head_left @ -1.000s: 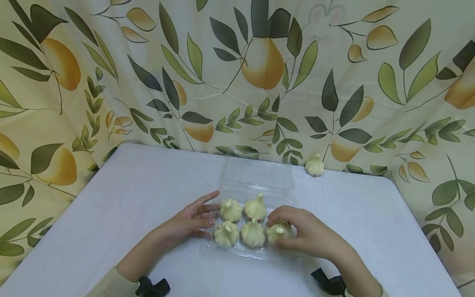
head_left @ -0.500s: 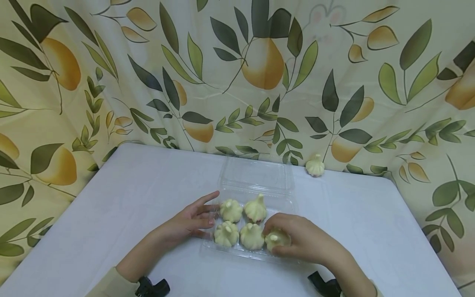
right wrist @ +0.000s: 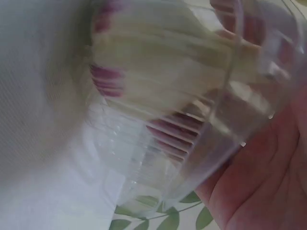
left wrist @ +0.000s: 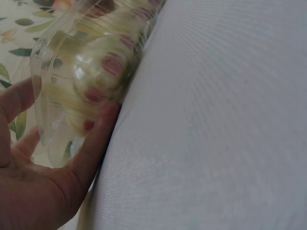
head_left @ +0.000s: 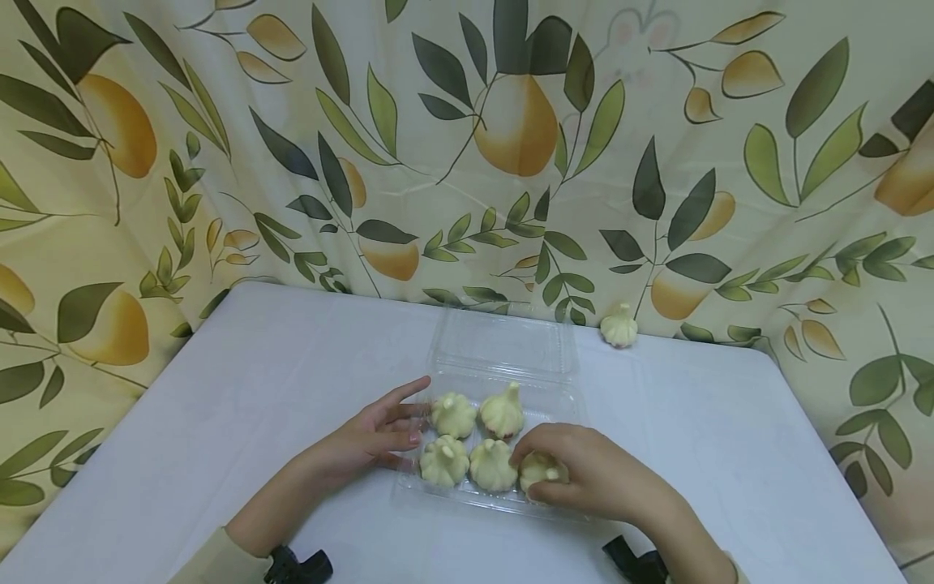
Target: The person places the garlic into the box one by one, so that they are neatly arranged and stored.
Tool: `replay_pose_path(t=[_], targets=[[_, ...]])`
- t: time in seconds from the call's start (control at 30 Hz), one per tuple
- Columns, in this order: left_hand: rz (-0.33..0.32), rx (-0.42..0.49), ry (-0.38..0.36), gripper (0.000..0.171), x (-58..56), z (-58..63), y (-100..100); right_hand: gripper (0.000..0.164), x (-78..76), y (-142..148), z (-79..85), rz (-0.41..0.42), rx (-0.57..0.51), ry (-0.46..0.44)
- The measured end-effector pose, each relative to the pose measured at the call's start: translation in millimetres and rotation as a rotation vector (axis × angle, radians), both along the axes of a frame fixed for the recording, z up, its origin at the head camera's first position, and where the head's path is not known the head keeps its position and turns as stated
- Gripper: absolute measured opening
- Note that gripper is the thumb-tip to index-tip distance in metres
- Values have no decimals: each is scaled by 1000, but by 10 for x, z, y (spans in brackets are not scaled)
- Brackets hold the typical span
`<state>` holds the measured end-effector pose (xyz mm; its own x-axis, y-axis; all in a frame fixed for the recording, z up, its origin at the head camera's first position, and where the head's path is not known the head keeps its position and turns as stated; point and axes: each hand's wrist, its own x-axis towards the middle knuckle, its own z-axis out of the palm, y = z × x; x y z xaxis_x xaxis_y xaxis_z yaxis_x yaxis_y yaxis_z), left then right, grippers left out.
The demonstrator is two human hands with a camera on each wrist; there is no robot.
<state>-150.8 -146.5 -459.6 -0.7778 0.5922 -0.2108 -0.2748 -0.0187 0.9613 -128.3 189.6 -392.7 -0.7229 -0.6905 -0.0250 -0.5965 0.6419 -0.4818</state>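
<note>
A clear plastic clamshell container (head_left: 503, 504) lies on the table with its lid (head_left: 503, 337) folded back. Inside, two garlic bulbs (head_left: 454, 415) stand in the back row and two (head_left: 492, 466) in front. My right hand (head_left: 594, 470) holds another garlic bulb (head_left: 540, 469) by its sides, down in the front right corner. Through the clear wall in the right wrist view, that bulb shows purple streaks, with my palm (right wrist: 268, 177) beyond. Fingers spread, my left hand (head_left: 372, 434) touches the container's left side; in the left wrist view one finger (left wrist: 98, 139) lies along its lower edge.
One more garlic bulb (head_left: 619, 326) sits at the table's back edge, right of the lid. A white cloth covers the table (head_left: 292, 349). Behind it hangs a curtain (head_left: 452, 211) printed with leaves and fruit. Black wrist mounts (head_left: 297, 565) sit on both forearms.
My right hand has moved slightly left and down with its garlic bulb, now against the front middle bulb, which has shifted a little left. My left hand has stayed in place.
</note>
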Motion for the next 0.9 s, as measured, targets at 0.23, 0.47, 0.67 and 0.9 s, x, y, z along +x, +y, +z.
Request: replay_pose_path(t=[0.23,0.47,0.67,0.9], targets=[[2,1,-2,76,-4,-2,3,44,-28,109,94,-10,-107,-53],[2,-1,-3,76,-3,2,1,46,-105,271,158,-46,-232,6],[7,-8,-3,76,-2,3,2,52,-238,388,97,-123,-395,88],[9,-7,-8,76,-2,3,-1,56,-378,531,-17,-321,-484,58]])
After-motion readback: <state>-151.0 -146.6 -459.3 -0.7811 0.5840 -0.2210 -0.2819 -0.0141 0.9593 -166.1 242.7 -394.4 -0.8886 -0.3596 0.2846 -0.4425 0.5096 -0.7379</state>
